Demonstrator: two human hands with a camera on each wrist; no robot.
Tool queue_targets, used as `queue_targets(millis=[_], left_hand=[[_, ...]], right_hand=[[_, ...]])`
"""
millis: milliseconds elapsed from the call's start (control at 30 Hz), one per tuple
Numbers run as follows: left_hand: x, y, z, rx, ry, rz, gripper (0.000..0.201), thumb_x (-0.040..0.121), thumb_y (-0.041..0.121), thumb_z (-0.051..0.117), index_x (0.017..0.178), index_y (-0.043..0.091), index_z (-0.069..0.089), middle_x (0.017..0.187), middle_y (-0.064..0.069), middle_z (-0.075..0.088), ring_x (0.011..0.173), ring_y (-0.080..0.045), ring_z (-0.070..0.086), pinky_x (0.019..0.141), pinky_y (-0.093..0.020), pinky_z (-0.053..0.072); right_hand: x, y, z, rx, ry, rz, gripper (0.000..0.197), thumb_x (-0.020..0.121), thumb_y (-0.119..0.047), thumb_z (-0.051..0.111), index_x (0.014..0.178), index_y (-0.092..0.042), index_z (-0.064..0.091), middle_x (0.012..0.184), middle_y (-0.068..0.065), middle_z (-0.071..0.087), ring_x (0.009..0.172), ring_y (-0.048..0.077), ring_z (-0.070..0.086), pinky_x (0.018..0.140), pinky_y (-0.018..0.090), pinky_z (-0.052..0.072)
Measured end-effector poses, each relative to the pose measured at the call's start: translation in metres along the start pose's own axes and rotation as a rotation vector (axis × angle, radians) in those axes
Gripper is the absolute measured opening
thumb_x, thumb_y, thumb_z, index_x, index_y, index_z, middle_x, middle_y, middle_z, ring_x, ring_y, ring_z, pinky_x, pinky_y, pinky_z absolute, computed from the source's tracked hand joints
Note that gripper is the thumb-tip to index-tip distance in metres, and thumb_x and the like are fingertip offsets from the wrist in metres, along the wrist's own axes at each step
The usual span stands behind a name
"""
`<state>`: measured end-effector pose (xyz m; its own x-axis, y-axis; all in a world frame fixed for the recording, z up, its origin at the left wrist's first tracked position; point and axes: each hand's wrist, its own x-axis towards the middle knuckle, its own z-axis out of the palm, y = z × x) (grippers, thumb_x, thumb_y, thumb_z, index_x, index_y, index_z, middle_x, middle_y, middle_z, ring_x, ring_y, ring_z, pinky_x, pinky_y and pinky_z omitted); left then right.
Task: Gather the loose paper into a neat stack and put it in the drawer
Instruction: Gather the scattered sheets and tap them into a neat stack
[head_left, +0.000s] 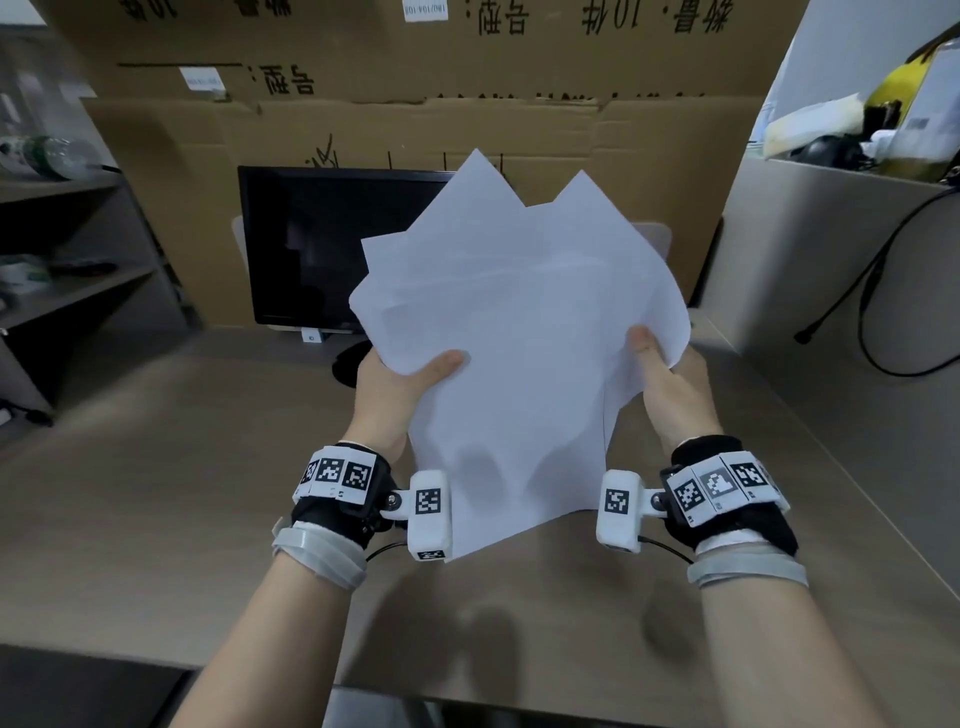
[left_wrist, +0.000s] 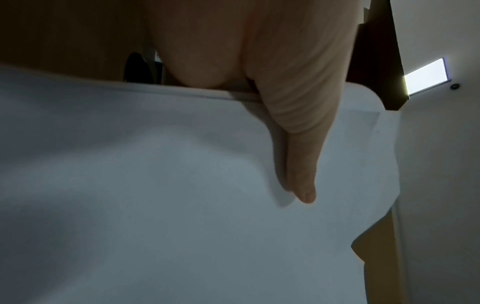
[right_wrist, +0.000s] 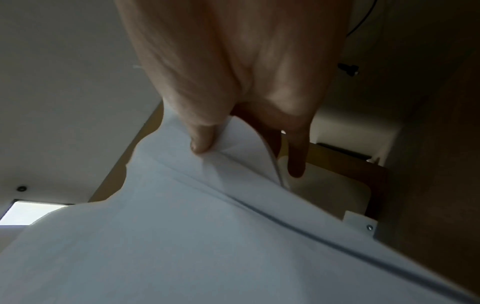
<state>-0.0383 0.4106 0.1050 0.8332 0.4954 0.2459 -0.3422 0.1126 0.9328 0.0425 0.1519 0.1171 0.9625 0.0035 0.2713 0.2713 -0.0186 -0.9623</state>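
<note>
Several white paper sheets (head_left: 519, 332) are held fanned and uneven in the air above the desk, corners sticking up at different angles. My left hand (head_left: 400, 379) pinches their left edge, thumb on top and fingers hidden behind. My right hand (head_left: 660, 374) pinches the right edge the same way. In the left wrist view the thumb (left_wrist: 298, 164) lies flat on the paper (left_wrist: 155, 205). In the right wrist view the thumb (right_wrist: 202, 142) presses the curled sheet edges (right_wrist: 182, 236), with a finger behind them. No drawer is in view.
A dark monitor (head_left: 311, 249) stands at the back of the grey desk (head_left: 182, 493), with cardboard panels (head_left: 415, 104) behind it. Shelves (head_left: 67, 249) are at the left. A partition (head_left: 810, 260) with a hanging black cable (head_left: 872, 291) is at the right.
</note>
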Motion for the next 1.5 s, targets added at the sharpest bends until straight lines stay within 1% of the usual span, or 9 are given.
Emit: queue_targets(millis=[167,367,467,567,767,933,1133,1367,1500], left_hand=[[-0.003,-0.005,-0.007,-0.055,0.032,-0.020,0.045,0.076,0.003,0.084,0.118,0.007,0.069,0.114,-0.008,0.077,0.105,-0.025,0.074,0.092,-0.040,0.059],[-0.006,0.003,-0.013,0.132,-0.120,-0.013,0.050,0.073,0.003,0.088,0.120,0.010,0.070,0.112,0.002,0.078,0.103,-0.014,0.074,0.078,-0.022,0.059],[0.001,0.007,-0.007,0.156,-0.079,0.008,0.049,0.069,0.003,0.091,0.114,0.011,0.072,0.106,0.005,0.079,0.098,-0.011,0.075,0.077,-0.022,0.060],[0.006,0.005,0.001,0.115,0.035,0.054,0.042,0.069,0.000,0.091,0.102,0.018,0.072,0.093,0.010,0.079,0.086,-0.004,0.075,0.072,-0.018,0.058],[0.017,0.012,0.017,0.076,0.075,0.131,0.044,0.069,0.000,0.091,0.102,0.022,0.071,0.100,0.009,0.077,0.089,-0.002,0.074,0.076,-0.017,0.057],[0.017,0.016,0.014,0.104,0.007,0.094,0.052,0.068,0.007,0.093,0.112,0.021,0.069,0.104,0.009,0.077,0.092,-0.002,0.074,0.073,-0.015,0.056],[0.011,0.019,0.011,0.151,-0.030,0.154,0.062,0.067,0.011,0.095,0.121,0.022,0.065,0.116,0.008,0.075,0.105,-0.004,0.071,0.081,-0.018,0.057],[0.011,0.015,0.015,0.121,-0.032,0.146,0.062,0.070,0.009,0.092,0.125,0.016,0.063,0.116,0.005,0.075,0.105,-0.009,0.072,0.081,-0.021,0.058],[0.010,0.014,0.018,0.114,-0.023,0.127,0.055,0.071,0.009,0.092,0.119,0.015,0.066,0.111,0.003,0.077,0.101,-0.010,0.074,0.079,-0.022,0.059]], right_hand=[[0.008,0.002,-0.008,-0.039,-0.029,-0.011,0.034,0.094,-0.044,0.063,0.123,-0.027,0.062,0.113,-0.012,0.068,0.110,0.011,0.062,0.094,0.029,0.043],[-0.003,0.032,0.013,0.242,-0.161,0.197,0.055,0.075,-0.041,0.072,0.126,-0.021,0.064,0.119,-0.006,0.072,0.116,0.019,0.064,0.103,0.040,0.046],[-0.007,0.024,0.026,0.223,-0.106,0.147,0.023,0.091,-0.020,0.057,0.113,-0.022,0.066,0.104,-0.005,0.074,0.103,0.019,0.067,0.087,0.033,0.051],[-0.004,0.011,0.032,0.161,-0.058,0.065,0.025,0.098,-0.015,0.050,0.116,-0.025,0.063,0.110,-0.008,0.072,0.103,0.012,0.067,0.090,0.030,0.053],[0.007,-0.001,0.031,0.149,0.087,-0.043,0.025,0.097,-0.019,0.051,0.118,-0.015,0.064,0.108,-0.007,0.073,0.103,0.011,0.067,0.093,0.034,0.054],[0.010,-0.009,0.031,0.170,0.092,-0.083,0.024,0.098,-0.018,0.046,0.108,-0.031,0.064,0.111,-0.014,0.072,0.109,0.009,0.066,0.102,0.041,0.051],[0.003,-0.006,0.028,0.301,0.104,-0.033,0.030,0.101,-0.040,0.042,0.126,-0.040,0.058,0.128,-0.012,0.066,0.121,0.012,0.059,0.110,0.044,0.044],[0.014,0.002,0.014,0.155,0.345,-0.139,0.047,0.099,-0.045,0.036,0.138,-0.021,0.048,0.132,-0.003,0.061,0.124,0.015,0.056,0.110,0.046,0.041],[0.017,0.005,0.007,-0.017,0.272,-0.136,0.063,0.094,-0.056,0.035,0.144,-0.019,0.045,0.140,-0.001,0.057,0.132,0.018,0.050,0.113,0.045,0.038]])
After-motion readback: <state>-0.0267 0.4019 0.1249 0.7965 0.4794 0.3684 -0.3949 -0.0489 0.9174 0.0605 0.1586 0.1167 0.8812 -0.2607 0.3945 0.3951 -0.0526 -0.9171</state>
